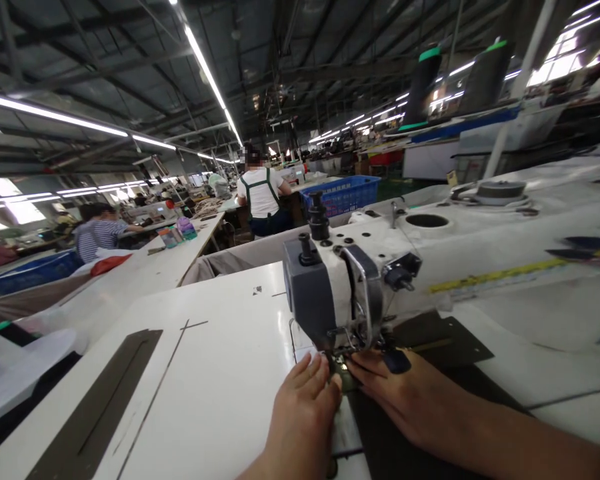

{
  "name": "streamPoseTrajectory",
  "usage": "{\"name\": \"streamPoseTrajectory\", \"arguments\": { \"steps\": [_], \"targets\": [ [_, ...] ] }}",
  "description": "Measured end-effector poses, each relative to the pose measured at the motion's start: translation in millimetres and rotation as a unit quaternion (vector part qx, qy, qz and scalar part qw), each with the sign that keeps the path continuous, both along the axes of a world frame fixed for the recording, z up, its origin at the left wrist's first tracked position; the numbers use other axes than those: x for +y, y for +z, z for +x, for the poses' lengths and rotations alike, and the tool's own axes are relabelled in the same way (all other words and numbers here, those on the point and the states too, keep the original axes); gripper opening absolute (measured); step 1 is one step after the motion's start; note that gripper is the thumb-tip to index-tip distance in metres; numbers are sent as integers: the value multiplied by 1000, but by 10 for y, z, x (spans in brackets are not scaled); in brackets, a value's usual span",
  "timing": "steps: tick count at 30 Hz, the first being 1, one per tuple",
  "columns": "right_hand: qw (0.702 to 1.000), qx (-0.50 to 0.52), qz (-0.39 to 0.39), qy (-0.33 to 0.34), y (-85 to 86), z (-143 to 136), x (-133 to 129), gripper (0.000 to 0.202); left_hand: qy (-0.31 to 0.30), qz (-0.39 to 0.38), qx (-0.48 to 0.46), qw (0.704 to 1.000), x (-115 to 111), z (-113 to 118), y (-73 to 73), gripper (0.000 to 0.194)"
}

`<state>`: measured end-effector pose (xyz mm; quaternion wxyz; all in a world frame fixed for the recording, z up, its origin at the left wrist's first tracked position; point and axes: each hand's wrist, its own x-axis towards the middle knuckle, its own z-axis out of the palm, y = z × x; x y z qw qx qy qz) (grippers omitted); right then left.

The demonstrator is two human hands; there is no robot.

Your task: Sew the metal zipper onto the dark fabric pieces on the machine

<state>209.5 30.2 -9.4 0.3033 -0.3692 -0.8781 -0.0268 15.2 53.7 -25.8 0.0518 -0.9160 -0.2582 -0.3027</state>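
A white and dark-grey sewing machine (310, 287) stands in front of me, its presser foot and needle area low between my hands. My left hand (305, 410) lies on the bed left of the foot, palm down, fingers stretched out close together. To the right of the foot, my right hand (400, 387) has its fingers pressed together on the dark fabric (387, 433) close to the needle; its thumb is hidden. This fabric spreads beneath my right wrist. Behind that hand lies another flat dark piece (443, 337). The needle point itself cannot be made out.
A long dark fabric strip (105, 393) lies on the white table (220, 353) at left, beside drawn lines. A yellow tape measure (500, 275) and dark-bladed scissors (580, 250) are at right. Ahead are a blue crate (343, 193) and a person in a white shirt (263, 193).
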Motion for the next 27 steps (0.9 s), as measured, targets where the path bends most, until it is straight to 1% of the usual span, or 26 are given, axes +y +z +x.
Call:
{"name": "streamPoseTrajectory", "arguments": {
  "steps": [5, 10, 14, 18, 23, 27],
  "targets": [
    [1000, -5, 14, -2, 5, -4, -16, 33, -15, 11, 31, 999, 23, -34, 22, 28],
    [1000, -9, -1, -9, 8, -3, -19, 33, -17, 12, 39, 999, 43, -38, 54, 28],
    [1000, -4, 5, -5, 18, 16, 34, 33, -14, -14, -3, 1000, 80, 23, 54, 27],
    [1000, -1, 15, -5, 20, 21, 100, 36, -10, -43, -40, 998, 120, 71, 28, 21],
    [1000, 5, 2, 3, 2, 10, 115, 37, -13, -47, -57, 997, 137, 71, 11, 20],
    [999, -5, -31, 6, -14, 18, 106, 36, -25, -25, -72, 997, 154, 62, -16, 22]
  ]
}}
